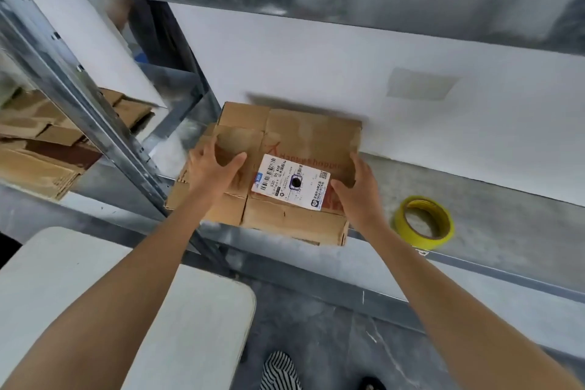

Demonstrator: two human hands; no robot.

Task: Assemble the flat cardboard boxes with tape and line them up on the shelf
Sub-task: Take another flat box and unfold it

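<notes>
A yellow tape roll (422,239) lies on the grey shelf (490,215) at 3 o'clock from the box, near it but not touching. A metal post (104,136) stands just beside the box at 9 o'clock, and past it lies a pile of flat cardboard (34,165). A white seat (126,310) sits low at 7 o'clock. The flat cardboard box (294,136) lies on the shelf in the middle, with a white label (292,182) on top. The left grip (215,174) holds a flap on the box's 9 o'clock side, fingers curled round its edge, thumb on top. The right grip (357,193) pinches the 3 o'clock edge, thumb by the label.
</notes>
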